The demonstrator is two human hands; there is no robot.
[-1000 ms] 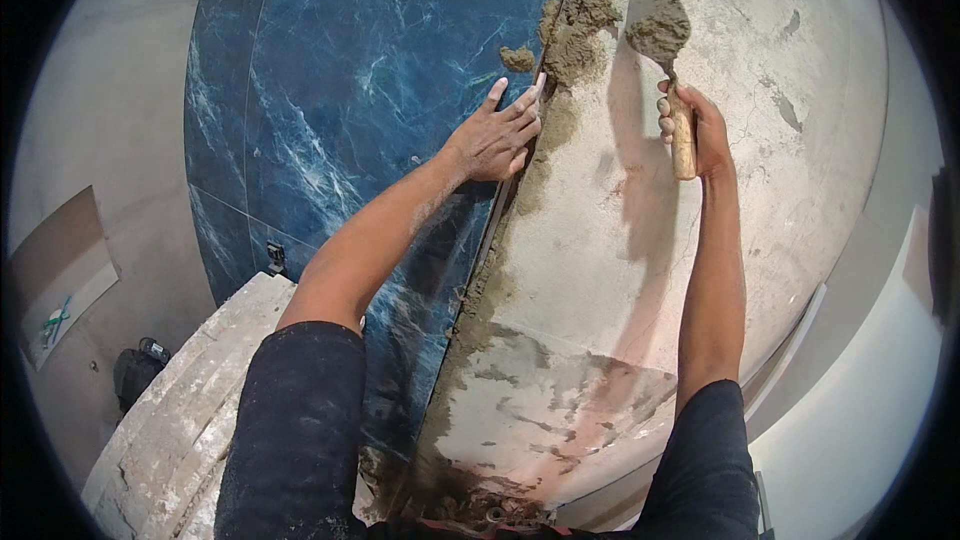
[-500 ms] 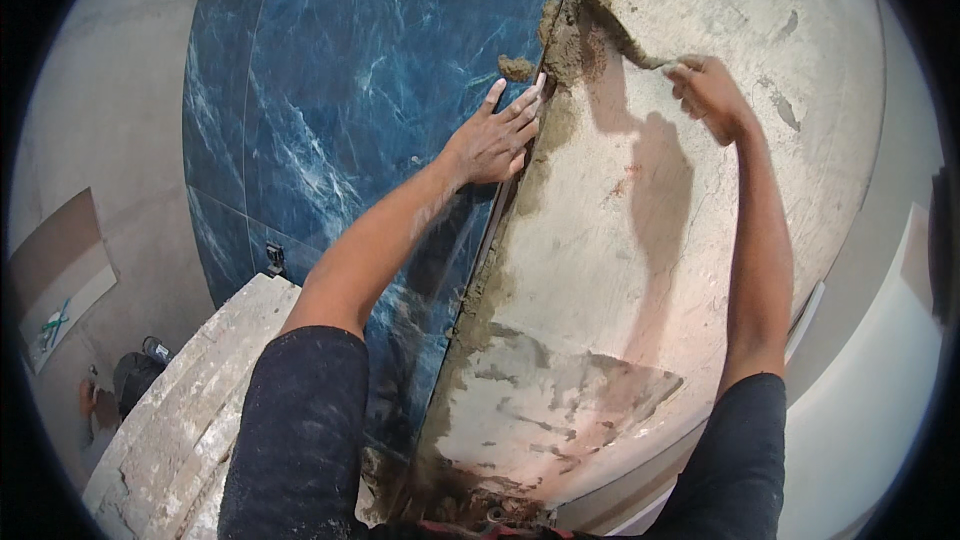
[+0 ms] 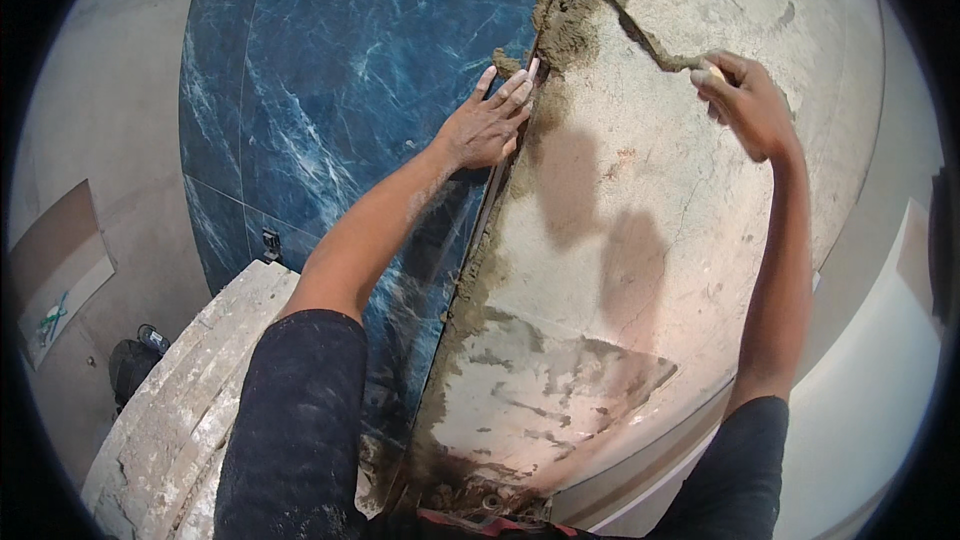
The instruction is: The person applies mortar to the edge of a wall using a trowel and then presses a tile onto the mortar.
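My left hand [image 3: 488,125] rests with its fingers extended on the right edge of the dark blue marbled tile surface [image 3: 350,30], against a thin straight strip [image 3: 488,202]. A lump of grey mortar [image 3: 508,64] sits just above its fingertips. My right hand [image 3: 745,105] is closed on the handle of a trowel [image 3: 630,25], whose blade, seen nearly edge-on, reaches up-left to a thick band of mortar [image 3: 565,20] along the strip. The pale rough plastered surface [image 3: 700,220] to the right has damp patches near the bottom.
A mortar-spattered plank platform [image 3: 180,400] stands at lower left. Beyond it are a dark bundle [image 3: 130,370], partly hidden, and a leaning board [image 3: 60,240] with a teal item on it, by a grey wall [image 3: 100,90]. A white panel [image 3: 870,360] curves along the right.
The trowel, upright with mortar on it earlier, has turned edge-on and moved to the mortar band. My right hand has moved right. My left hand stays on the edge, slightly higher in view.
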